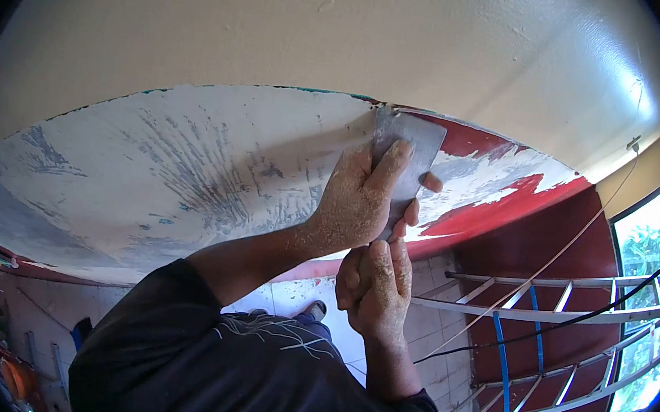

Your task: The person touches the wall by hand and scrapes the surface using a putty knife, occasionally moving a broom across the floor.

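A flat grey metal scraper (425, 140) lies with its blade against the wall, its front edge at the border between the beige paint and the scraped band (271, 153). My left hand (359, 189) is closed on the blade, the thumb on its face and fingertips showing past its right side. Below it, my right hand (378, 282) is wrapped round the scraper's lower end, whose handle is mostly hidden by the fingers. Pale dust covers both hands. Red paint (497, 202) remains on the band to the right of the blade.
An aluminium ladder (550, 313) with blue parts stands at the right, before a dark red wall (582, 230) and a window (653, 229). A cable (545, 326) and a thin cord (580, 248) cross there. Tiled floor (433, 327) shows below; various items (16, 374) lie at the lower left.
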Demonstrator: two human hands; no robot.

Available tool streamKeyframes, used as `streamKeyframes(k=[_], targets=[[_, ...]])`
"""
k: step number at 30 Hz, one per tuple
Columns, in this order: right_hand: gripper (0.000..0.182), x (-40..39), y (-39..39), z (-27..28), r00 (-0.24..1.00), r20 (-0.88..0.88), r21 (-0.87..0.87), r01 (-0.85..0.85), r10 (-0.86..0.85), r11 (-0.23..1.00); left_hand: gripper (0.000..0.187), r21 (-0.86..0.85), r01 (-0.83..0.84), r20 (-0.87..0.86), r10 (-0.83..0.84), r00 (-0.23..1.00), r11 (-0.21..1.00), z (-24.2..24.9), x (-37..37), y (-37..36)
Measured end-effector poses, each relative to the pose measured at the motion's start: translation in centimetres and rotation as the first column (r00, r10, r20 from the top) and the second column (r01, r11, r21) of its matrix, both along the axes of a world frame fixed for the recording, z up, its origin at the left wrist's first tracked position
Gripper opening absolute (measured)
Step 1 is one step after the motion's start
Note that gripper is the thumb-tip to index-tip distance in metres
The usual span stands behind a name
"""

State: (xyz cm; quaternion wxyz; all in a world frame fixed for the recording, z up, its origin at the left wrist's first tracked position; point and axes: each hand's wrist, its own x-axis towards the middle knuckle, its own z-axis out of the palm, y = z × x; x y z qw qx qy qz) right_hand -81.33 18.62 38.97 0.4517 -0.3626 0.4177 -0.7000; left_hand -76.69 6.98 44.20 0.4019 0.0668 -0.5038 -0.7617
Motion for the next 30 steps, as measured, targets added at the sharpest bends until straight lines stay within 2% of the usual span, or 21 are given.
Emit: streamKeyframes(k=[1, 2, 5, 6, 14, 16, 17, 20, 23, 26, 30], targets=[[0.04, 0.1, 0.0, -0.2, 1.0, 0.005, 0.002, 0.006, -0.006, 1.0, 0.039, -0.025, -0.022, -0.024, 0.022, 0.999, 0.999, 0.0, -0.1, 0.0], [0.038, 0.8, -0.1, 0.9, 0.995, 0.071, 0.026, 0.062, -0.064, 0.998, 0.039, -0.023, -0.026, -0.037, 0.025, 0.999, 0.999, 0.3, -0.2, -0.1], [0.035, 0.5, -0.4, 1.5, 0.998, 0.022, 0.055, 0.055, -0.056, 0.997, 0.042, 0.02, -0.015, -0.053, 0.016, 0.998, 1.0, 0.3, -0.1, 0.0], [0.04, 0.6, -0.5, 1.4, 0.997, 0.05, 0.024, 0.053, -0.054, 0.998, 0.042, 0.044, 0.0, -0.05, 0.002, 0.999, 0.999, 0.7, 0.0, 0.1], [0.038, 0.5, -0.4, 1.6, 1.0, -0.002, 0.023, 0.031, -0.031, 0.999, 0.037, 0.027, 0.019, -0.022, -0.018, 1.0, 0.999, 0.3, -0.1, -0.1], [0.02, 0.6, 0.0, 1.1, 0.999, -0.027, -0.014, 0.029, -0.03, 0.999, 0.037, 0.011, -0.006, -0.058, 0.007, 0.998, 1.0, 0.4, -0.3, 0.0], [0.018, 0.5, -0.2, 1.2, 0.999, -0.044, -0.019, 0.024, -0.025, 1.0, 0.037, 0.015, -0.006, -0.063, 0.007, 0.998, 1.0, 0.5, -0.2, 0.0], [0.017, 0.3, -0.5, 1.6, 0.996, -0.09, 0.021, 0.01, -0.008, 1.0, 0.038, 0.032, 0.003, -0.074, -0.001, 0.997, 0.999, 0.6, 0.0, -0.1], [0.027, 0.6, -0.4, 1.4, 0.996, -0.08, -0.045, 0.026, -0.03, 0.999, 0.039, 0.06, 0.011, -0.087, -0.006, 0.996, 0.998, 0.7, 0.2, 0.3], [0.025, 1.2, -0.4, 2.2, 0.999, -0.029, 0.024, 0.039, -0.038, 0.999, 0.037, 0.036, -0.008, -0.093, 0.011, 0.996, 0.999, 0.2, 0.1, -0.2], [0.027, 0.6, -0.4, 1.6, 0.996, -0.088, -0.03, -0.007, 0.004, 1.0, 0.037, 0.067, 0.009, -0.07, -0.004, 0.998, 0.998, 0.6, 0.4, 0.0]])
